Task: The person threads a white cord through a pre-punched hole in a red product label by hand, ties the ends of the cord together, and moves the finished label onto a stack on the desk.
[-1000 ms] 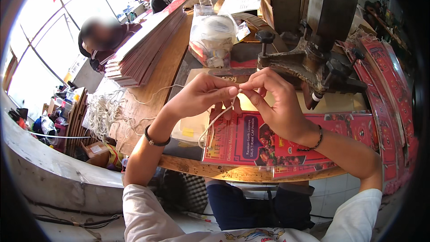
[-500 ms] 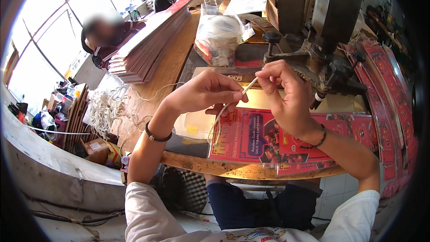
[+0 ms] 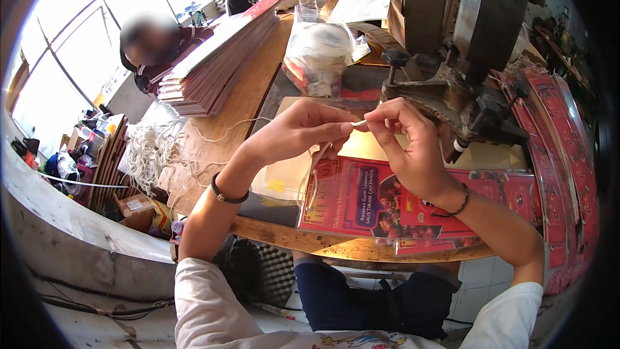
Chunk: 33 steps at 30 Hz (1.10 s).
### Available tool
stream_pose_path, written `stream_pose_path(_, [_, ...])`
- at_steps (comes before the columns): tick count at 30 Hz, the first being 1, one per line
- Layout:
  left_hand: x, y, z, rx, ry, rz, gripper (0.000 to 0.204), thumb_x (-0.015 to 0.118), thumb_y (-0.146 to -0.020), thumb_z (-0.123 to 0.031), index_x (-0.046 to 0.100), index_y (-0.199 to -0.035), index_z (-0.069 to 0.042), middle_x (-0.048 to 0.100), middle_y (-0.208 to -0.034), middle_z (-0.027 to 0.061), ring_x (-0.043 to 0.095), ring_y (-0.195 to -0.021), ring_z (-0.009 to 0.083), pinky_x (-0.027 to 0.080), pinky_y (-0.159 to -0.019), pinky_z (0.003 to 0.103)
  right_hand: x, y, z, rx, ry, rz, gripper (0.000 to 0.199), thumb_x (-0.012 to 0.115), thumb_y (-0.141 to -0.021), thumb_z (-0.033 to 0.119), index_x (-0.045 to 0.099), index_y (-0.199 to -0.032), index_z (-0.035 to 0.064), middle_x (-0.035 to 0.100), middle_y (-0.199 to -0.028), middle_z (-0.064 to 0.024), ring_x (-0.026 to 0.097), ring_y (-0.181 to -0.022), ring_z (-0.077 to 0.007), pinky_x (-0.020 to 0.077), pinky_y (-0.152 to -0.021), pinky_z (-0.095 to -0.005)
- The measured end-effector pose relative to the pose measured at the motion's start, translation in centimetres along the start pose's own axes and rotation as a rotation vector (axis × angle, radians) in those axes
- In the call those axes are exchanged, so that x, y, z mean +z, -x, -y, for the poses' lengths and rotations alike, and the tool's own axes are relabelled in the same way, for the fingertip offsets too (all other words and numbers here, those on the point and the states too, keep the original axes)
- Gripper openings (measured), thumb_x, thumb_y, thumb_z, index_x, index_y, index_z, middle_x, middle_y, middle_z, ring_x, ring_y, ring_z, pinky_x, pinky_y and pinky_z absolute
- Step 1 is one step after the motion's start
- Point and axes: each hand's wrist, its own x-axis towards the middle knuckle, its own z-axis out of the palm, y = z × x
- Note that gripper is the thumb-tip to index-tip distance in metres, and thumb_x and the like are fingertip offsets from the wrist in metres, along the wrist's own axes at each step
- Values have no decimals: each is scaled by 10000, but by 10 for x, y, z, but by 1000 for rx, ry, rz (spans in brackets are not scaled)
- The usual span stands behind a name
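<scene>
A white cord point(image 3: 359, 123) is pinched between my two hands, which meet above the bench. Thumb and forefinger of my left hand point(image 3: 309, 128) close on it, and part of the cord hangs below that hand. My right hand point(image 3: 405, 148) pinches the cord's end with thumb and fingertips. Beneath my hands lies a red printed sheet point(image 3: 342, 210) in a clear cover, near the bench's front edge. Another red sheet point(image 3: 439, 243) sticks out under it. Behind them is a pale yellowish sheet point(image 3: 371, 147), partly hidden by my hands.
A metal machine point(image 3: 465, 84) with black knobs stands at the back right. Stacked red printed pieces point(image 3: 558, 148) lie at the right. A clear plastic bag point(image 3: 316, 58), a tall pile of boards point(image 3: 219, 64) and a heap of white cords point(image 3: 152, 155) are leftward. People sit beyond.
My hands have drawn closer together, and the cord stretch between them is shorter and more level. My right fingertips have come down slightly.
</scene>
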Motion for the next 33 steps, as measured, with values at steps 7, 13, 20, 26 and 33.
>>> stream_pose_path(7, [2,0,3,14,40,-39,462,524,-1019,-375,563,-737,-11,577,-679,0,547,-621,62,442,-551,239,1,-2,3,-17,20,13,107,647,-919,89,659,-993,13,656,-918,-91,617,-736,-173,482,-646,-293])
stream_pose_path(13, [5,-1,2,-15,-32,-100,326,594,-993,-281,694,-969,29,573,-671,-11,529,-614,43,429,-542,225,2,-2,5,18,-2,19,132,653,-919,103,671,-1007,7,661,-918,-95,632,-743,-166,489,-646,-290])
stream_pose_path(20, [1,1,3,-6,-158,-113,258,597,-990,-228,709,-1063,-8,578,-686,-31,461,-598,23,390,-526,216,2,-3,7,39,69,84,176,639,-939,142,676,-1057,17,663,-936,-104,641,-747,-176,497,-656,-292])
stream_pose_path(26, [2,-1,6,34,-223,-115,249,591,-993,-208,719,-991,5,584,-690,-34,440,-588,23,366,-509,206,4,-2,4,151,10,114,192,620,-965,186,669,-1046,20,631,-855,-54,574,-769,-110,459,-698,-267])
stream_pose_path(33, [2,-1,3,46,-217,-116,266,606,-986,-231,709,-987,15,613,-735,-28,478,-648,26,409,-562,213,3,-2,0,147,40,148,209,612,-972,204,667,-1018,7,649,-868,-55,582,-772,-106,471,-705,-275])
